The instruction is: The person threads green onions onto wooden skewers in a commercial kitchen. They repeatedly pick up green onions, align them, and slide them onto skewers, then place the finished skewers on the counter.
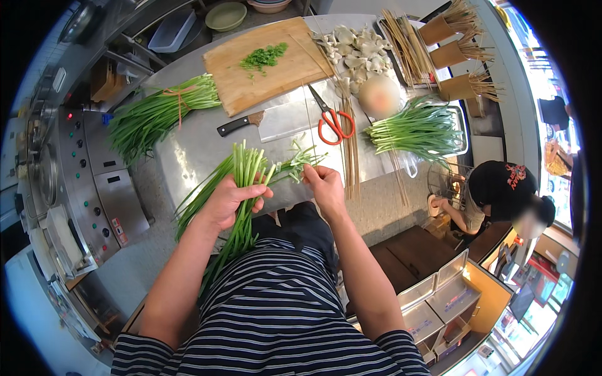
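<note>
My left hand [235, 199] is closed around a bunch of garlic chives [247, 178], its pale stem ends pointing up and its leaves hanging towards my striped shirt. To its right, the fingertips of my right hand [324, 188] are pinched at small chive scraps [301, 162] over the steel table's near edge; whether they grip a piece is too small to tell. Beyond the hands lie a cleaver [282, 123] with a black handle and red-handled scissors [335, 124]. A tied chive bunch [160, 110] rests at the left, another bunch of chives [414, 131] at the right.
A wooden cutting board [282, 80] bears chopped greens [263, 57]. Oyster mushrooms [362, 54] lie beside it. Bamboo skewers [349, 155] cross the steel table [188, 141]; more fill a tray [409, 51] and several holders [449, 56]. A person in black [501, 190] sits at the right.
</note>
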The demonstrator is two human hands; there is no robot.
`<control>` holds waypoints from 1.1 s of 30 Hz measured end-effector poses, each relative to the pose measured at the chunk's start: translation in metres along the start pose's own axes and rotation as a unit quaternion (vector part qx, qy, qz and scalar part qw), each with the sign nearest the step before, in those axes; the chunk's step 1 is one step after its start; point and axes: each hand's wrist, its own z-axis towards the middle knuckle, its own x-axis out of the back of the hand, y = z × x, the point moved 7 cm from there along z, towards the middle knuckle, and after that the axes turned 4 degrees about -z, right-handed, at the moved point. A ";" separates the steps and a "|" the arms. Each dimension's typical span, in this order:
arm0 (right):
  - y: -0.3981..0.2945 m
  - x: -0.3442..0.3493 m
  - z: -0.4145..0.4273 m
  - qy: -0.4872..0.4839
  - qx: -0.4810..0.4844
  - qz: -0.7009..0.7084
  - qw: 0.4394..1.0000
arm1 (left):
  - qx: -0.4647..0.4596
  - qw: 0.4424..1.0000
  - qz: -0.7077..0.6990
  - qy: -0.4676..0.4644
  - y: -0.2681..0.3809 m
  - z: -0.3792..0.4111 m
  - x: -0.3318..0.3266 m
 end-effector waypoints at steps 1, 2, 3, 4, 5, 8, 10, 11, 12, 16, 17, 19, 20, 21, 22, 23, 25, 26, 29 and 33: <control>-0.006 -0.006 -0.006 -0.031 -0.026 0.044 0.998 | 0.007 1.000 -0.005 -0.003 -0.002 0.000 -0.001; -0.015 -0.014 -0.015 -0.070 -0.036 0.098 0.992 | 0.011 1.000 -0.005 -0.004 -0.003 0.000 -0.001; -0.032 -0.025 -0.029 -0.108 -0.045 0.151 0.982 | 0.016 1.000 -0.005 -0.006 -0.004 -0.001 -0.001; -0.044 -0.034 -0.039 -0.144 -0.054 0.204 0.967 | 0.021 1.000 -0.003 -0.009 -0.006 -0.001 -0.003; -0.048 -0.038 -0.043 -0.148 -0.051 0.193 0.969 | 0.027 1.000 -0.002 -0.012 -0.007 -0.002 -0.004; -0.052 -0.044 -0.048 -0.162 -0.041 0.164 0.972 | 0.015 0.999 0.013 -0.027 -0.004 -0.003 -0.013; -0.060 -0.046 -0.054 -0.156 -0.040 0.165 0.973 | 0.015 0.999 0.026 -0.024 -0.004 -0.003 -0.012; -0.063 -0.048 -0.056 -0.152 -0.039 0.165 0.974 | 0.015 0.999 0.033 -0.022 -0.004 -0.003 -0.011; -0.063 -0.050 -0.058 -0.161 -0.023 0.151 0.975 | 0.012 0.999 0.048 -0.023 -0.004 -0.002 -0.013; -0.064 -0.055 -0.060 -0.153 -0.020 0.126 0.980 | 0.010 0.995 0.097 -0.022 -0.004 -0.002 -0.017; -0.065 -0.054 -0.061 -0.141 -0.033 0.129 0.981 | 0.011 0.994 0.107 -0.020 -0.005 -0.003 -0.018; -0.074 -0.050 -0.063 -0.118 -0.029 0.154 0.981 | 0.009 0.994 0.110 -0.028 -0.004 -0.004 -0.023; -0.077 -0.048 -0.063 -0.106 -0.027 0.166 0.980 | 0.008 0.993 0.111 -0.032 -0.003 -0.004 -0.024; -0.077 -0.048 -0.064 -0.108 -0.025 0.150 0.982 | 0.004 0.992 0.121 -0.042 -0.003 -0.004 -0.026; -0.077 -0.049 -0.065 -0.109 -0.024 0.135 0.985 | 0.000 0.990 0.130 -0.051 -0.003 -0.003 -0.027; -0.078 -0.049 -0.066 -0.110 -0.022 0.119 0.986 | -0.005 0.988 0.140 -0.061 -0.003 -0.003 -0.029; -0.081 -0.048 -0.067 -0.111 -0.026 0.150 0.982 | -0.010 0.994 0.105 -0.039 0.000 -0.005 -0.032; -0.082 -0.047 -0.068 -0.111 -0.028 0.165 0.980 | -0.013 0.996 0.087 -0.029 0.001 -0.006 -0.033; -0.074 -0.040 -0.064 -0.123 -0.038 0.181 0.975 | -0.015 0.999 0.030 -0.040 -0.001 -0.005 -0.031; -0.078 -0.038 -0.065 -0.123 -0.021 0.191 0.974 | -0.004 0.994 0.087 -0.071 -0.002 -0.006 -0.034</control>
